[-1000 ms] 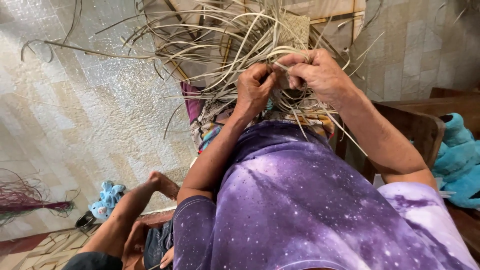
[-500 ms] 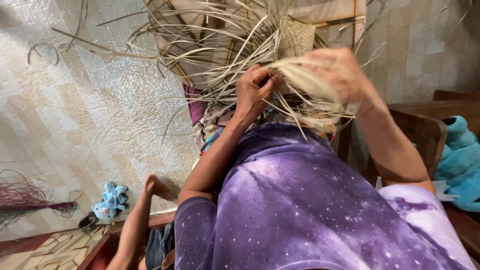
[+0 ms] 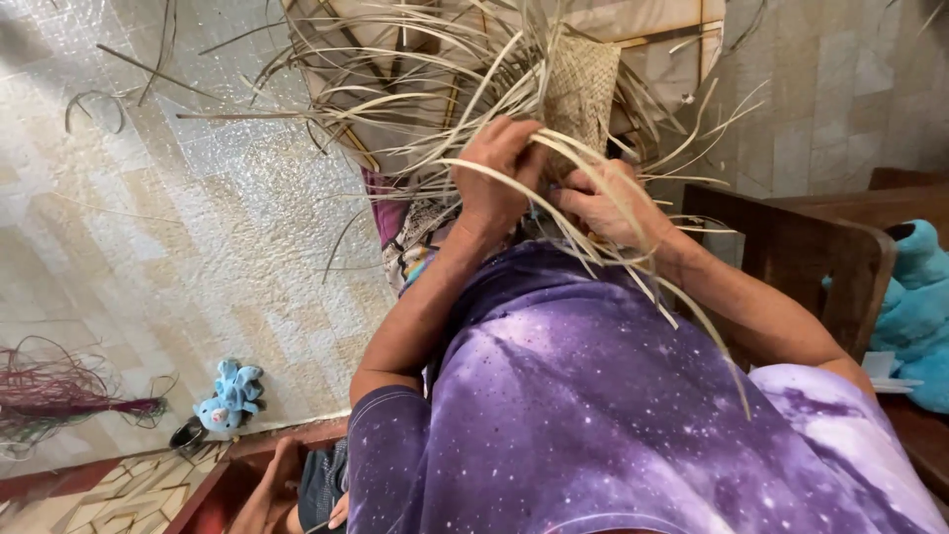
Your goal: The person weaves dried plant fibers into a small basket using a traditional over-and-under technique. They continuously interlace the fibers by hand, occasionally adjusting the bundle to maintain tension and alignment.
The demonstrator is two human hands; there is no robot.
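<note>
Far left, red fibre bundle (image 3: 59, 396) and blue toy (image 3: 229, 394) lie on open tiled floor (image 3: 148, 247). Our left hand (image 3: 499, 178) is closed around pale weaving strips (image 3: 415, 99); our right hand (image 3: 608, 203) pinches strips beside the woven mat piece (image 3: 583, 84). Wooden chair (image 3: 791, 257) crowds right edge.

left hand (image 3: 499, 178): raised, fingers curled in a grip | right hand (image 3: 605, 206): beside it, fingers pinched
</note>
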